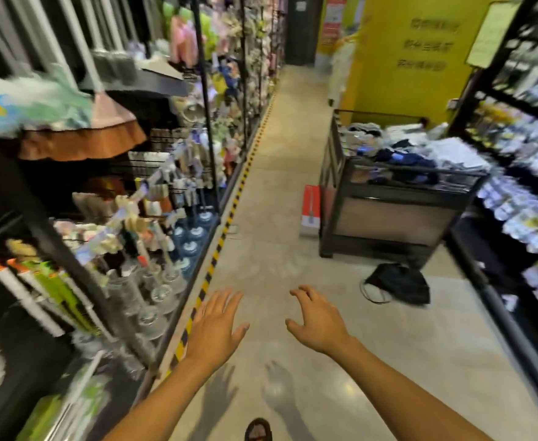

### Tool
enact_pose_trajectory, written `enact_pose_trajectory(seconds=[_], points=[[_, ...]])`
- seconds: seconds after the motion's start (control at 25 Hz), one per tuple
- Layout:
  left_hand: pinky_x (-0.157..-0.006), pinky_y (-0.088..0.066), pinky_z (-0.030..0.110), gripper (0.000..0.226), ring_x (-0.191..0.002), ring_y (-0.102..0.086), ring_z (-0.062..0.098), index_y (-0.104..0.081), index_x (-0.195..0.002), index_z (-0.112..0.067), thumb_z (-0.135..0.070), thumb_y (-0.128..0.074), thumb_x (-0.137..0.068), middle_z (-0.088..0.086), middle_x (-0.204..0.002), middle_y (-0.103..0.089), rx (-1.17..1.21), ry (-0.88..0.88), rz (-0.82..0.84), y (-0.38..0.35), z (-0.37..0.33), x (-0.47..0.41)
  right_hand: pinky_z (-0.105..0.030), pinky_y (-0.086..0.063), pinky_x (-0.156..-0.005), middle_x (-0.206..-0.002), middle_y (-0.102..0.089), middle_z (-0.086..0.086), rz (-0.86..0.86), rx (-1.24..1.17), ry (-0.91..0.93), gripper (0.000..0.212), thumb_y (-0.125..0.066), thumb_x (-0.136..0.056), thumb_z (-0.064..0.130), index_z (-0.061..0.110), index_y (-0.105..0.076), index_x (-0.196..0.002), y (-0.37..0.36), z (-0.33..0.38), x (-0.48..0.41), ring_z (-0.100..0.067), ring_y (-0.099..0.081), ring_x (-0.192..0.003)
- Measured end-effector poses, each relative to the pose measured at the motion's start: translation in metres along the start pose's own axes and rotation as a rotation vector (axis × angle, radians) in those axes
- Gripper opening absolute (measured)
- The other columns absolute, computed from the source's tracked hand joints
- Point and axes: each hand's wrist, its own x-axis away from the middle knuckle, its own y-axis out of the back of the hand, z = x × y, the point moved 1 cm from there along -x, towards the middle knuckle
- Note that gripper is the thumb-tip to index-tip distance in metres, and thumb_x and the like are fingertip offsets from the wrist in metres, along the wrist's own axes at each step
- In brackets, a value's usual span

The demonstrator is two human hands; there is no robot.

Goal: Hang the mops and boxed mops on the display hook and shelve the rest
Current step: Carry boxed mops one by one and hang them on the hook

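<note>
Both hands are out over the aisle floor (277, 173), holding nothing. Left hand (216, 323): fingers straight and spread, released. Right hand (318, 316): fingers loosely curled, empty. A red-and-white boxed mop (310, 206) stands upright on the floor further down the aisle, touching the left side of a dark bin (388, 214) of folded clothing. Long-handled mops (27, 299) sit in the near left rack (54, 249). A black bag (398, 283) lies on the floor near the bin. The picture is blurred.
</note>
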Motion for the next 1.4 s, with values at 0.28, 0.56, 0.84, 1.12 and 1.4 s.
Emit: enact_pose_trajectory(seconds=[0.28,0.56,0.84,1.12,1.4], points=[[-0.128,-0.016,0.045,0.074,-0.162,-0.014,0.023,-0.021,-0.165,-0.034,-0.059,-0.049,-0.102,-0.003,-0.174,-0.017,0.089,-0.106,0.075,-0.035,-0.02,-0.187,-0.044,-0.039,-0.116,-0.159,-0.038,-0.001,-0.052,0.028,-0.193,0.068,-0.058,-0.092,0.05,0.026,-0.041,-0.153,0.042,-0.081,-0.129,-0.025,-0.042,-0.143],[-0.129,-0.011,0.044,0.071,-0.162,-0.009,0.02,-0.018,-0.165,-0.035,-0.06,-0.04,-0.103,-0.005,-0.175,-0.012,0.088,-0.155,0.101,-0.053,-0.021,-0.348,-0.042,-0.042,-0.114,-0.157,-0.041,-0.001,-0.095,0.024,-0.25,0.067,-0.06,-0.093,0.047,0.022,-0.043,-0.153,0.074,-0.138,-0.259,-0.025,-0.046,-0.14],[-0.127,-0.018,0.048,0.072,-0.161,-0.016,0.023,-0.022,-0.164,-0.035,-0.059,-0.049,-0.102,-0.002,-0.173,-0.021,0.027,-0.146,0.119,-0.079,-0.009,-0.532,-0.042,-0.041,-0.115,-0.157,-0.042,0.001,-0.107,-0.013,-0.225,0.065,-0.062,-0.094,0.046,0.023,-0.045,-0.153,0.102,-0.205,-0.447,-0.022,-0.045,-0.141],[-0.127,-0.02,0.047,0.072,-0.162,-0.015,0.025,-0.019,-0.165,-0.034,-0.059,-0.047,-0.103,-0.002,-0.174,-0.017,0.042,-0.044,0.119,-0.08,0.018,-0.705,-0.048,-0.044,-0.107,-0.15,-0.046,-0.002,-0.059,-0.066,-0.211,0.063,-0.064,-0.093,0.04,0.02,-0.046,-0.15,0.15,-0.249,-0.648,-0.027,-0.047,-0.137],[-0.125,-0.026,0.049,0.072,-0.16,-0.021,0.025,-0.023,-0.163,-0.036,-0.061,-0.048,-0.101,-0.002,-0.173,-0.022,0.065,-0.053,0.157,-0.125,0.072,-0.871,-0.047,-0.047,-0.103,-0.147,-0.048,-0.002,-0.012,-0.099,-0.256,0.059,-0.065,-0.094,0.043,0.02,-0.049,-0.146,0.151,-0.281,-0.826,-0.027,-0.049,-0.134]])
